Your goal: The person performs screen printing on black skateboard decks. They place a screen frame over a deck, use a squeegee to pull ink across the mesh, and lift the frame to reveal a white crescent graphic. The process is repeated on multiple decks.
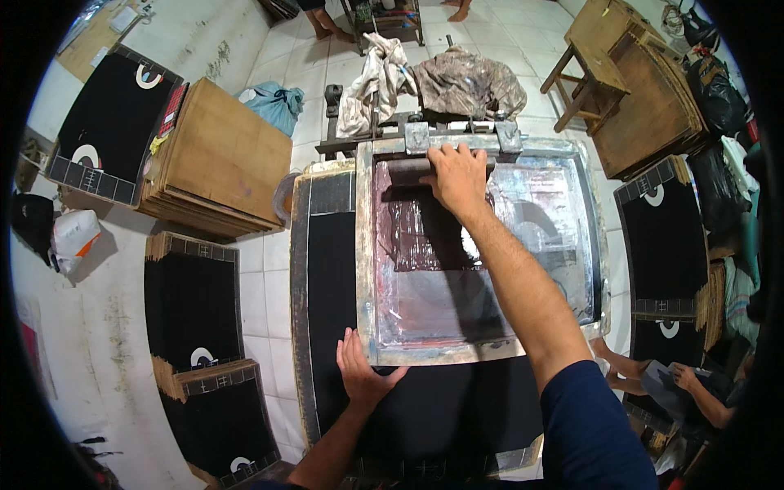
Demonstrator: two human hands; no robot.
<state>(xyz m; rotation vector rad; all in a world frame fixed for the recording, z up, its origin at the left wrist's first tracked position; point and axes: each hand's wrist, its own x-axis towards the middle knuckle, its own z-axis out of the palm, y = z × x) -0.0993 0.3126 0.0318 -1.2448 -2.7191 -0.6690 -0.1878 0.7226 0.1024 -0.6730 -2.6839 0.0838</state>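
Observation:
A screen printing frame [482, 356] with a pale, paint-stained wooden border lies over black cloth [331, 286] on a long board. My right hand [459, 178] reaches to the frame's far end, its fingers closed over a squeegee [406, 172], a dark bar partly hidden by the hand. Wet dark ink [416, 237] covers the left part of the mesh on the near side of the squeegee. At the near left corner of the frame, my left hand [365, 384] has its fingers stretched along the side and its thumb apart at the near edge.
Metal hinge clamps [417, 137] hold the frame's far edge, with stained rags [469, 82] behind. Boards with black cloth [192, 286] stand left and right. Stacked wooden boards [220, 155] are at far left, a wooden stool [584, 77] at far right. Another person's hand [686, 377] shows at lower right.

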